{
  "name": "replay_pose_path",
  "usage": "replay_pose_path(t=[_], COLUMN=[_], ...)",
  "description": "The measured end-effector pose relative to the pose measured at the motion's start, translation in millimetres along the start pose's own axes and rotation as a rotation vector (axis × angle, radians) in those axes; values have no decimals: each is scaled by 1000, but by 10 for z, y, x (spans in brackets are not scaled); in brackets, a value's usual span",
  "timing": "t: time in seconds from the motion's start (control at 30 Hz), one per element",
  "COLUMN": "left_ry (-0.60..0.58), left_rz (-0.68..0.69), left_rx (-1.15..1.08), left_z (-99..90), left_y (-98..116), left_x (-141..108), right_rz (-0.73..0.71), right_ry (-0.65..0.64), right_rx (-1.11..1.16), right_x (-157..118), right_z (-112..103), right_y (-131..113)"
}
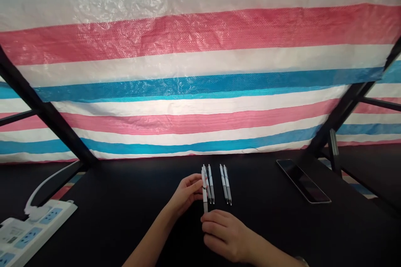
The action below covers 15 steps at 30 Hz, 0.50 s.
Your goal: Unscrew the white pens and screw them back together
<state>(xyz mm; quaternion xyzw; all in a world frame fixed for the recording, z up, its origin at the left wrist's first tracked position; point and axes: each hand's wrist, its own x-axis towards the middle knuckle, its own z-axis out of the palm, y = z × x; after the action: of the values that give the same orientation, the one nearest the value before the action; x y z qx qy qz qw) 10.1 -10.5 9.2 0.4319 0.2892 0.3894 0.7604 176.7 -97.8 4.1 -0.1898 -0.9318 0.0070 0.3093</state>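
Observation:
A white pen with a grey grip (204, 195) is held upright in the view between both hands. My left hand (187, 192) pinches its upper part between thumb and fingers. Its lower end is hidden in the closed fingers of my right hand (224, 233). Just behind and to the right of the held pen, similar white pens (211, 184) lie side by side on the black table (134, 208), partly covered by it. Farther right, two more white and grey pens (225, 184) lie close together, their clips toward the far side.
A dark phone (303, 181) lies on the right of the table. At the lower left is a white power strip (46, 221) with a plugged-in cable (46, 181). Black frame bars (59, 125) slant at both sides, before a striped sheet (194, 62).

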Motion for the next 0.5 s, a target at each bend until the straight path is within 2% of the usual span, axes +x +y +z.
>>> replay_pose_path(t=[0.07,0.13,0.23,0.27,0.3,0.33,0.4,0.43,0.5], left_ry=[6,40,106,116,116,110,75,56,31], left_rz=[-16,-18,6,9,5,-2,-29,-40,-55], left_rx=[-21,-45,-79,-87,-92,-96,-87,-76,-50], left_z=[3,-2,-24,-30,-32,-30,-13,0,30], left_y=[-12,-31,-59,-66,-71,-75,-81,-84,-93], left_x=[6,12,17,16,14,11,-2,-10,-26], right_rz=[14,126,525,681,826,949,1102,1130,1121], right_ry=[-8,90,421,498,522,491,310,231,158], right_rx=[60,185,563,772,1016,1281,1763,1921,2068], right_x=[-9,-19,-37,-42,-45,-45,-45,-47,-58], right_z=[4,19,76,99,119,137,160,168,188], right_y=[-23,-59,-122,-140,-155,-166,-176,-176,-167])
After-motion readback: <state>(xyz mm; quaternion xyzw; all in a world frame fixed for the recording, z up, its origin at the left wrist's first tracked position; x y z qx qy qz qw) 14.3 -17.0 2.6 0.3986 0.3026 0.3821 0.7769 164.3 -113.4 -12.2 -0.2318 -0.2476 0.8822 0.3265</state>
